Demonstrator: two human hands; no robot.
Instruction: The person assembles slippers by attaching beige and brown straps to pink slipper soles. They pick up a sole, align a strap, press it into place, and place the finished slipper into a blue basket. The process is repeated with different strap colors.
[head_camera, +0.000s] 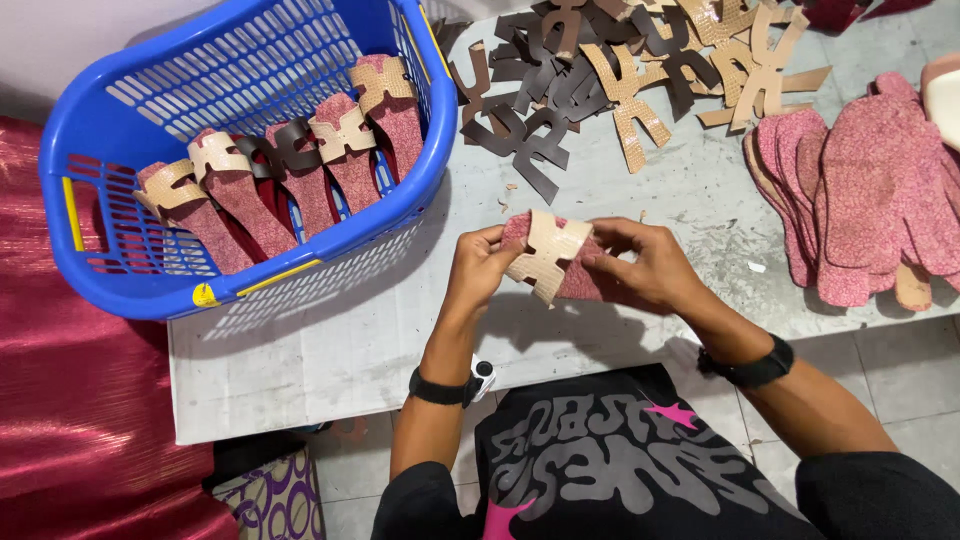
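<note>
A pink sandal sole (585, 281) with a tan strap piece (545, 255) sits between the two hands. The left hand (478, 270) pinches its left edge, the right hand (650, 268) grips its right side, fingers curled over the strap.

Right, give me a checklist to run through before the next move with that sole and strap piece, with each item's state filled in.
1. Left hand on the pink sole: ok, fingers grip its left end.
2. Right hand on the sole: ok, holds the right side.
3. Beige strap piece on the sole: ok, wrapped across it.
4. Strap ends fixed underneath: cannot tell, hidden.
5. Room in the blue basket: ok, a row of strapped soles, space beside them.
6. More soles to hand: ok, pink sole stack on the table at right.
</note>
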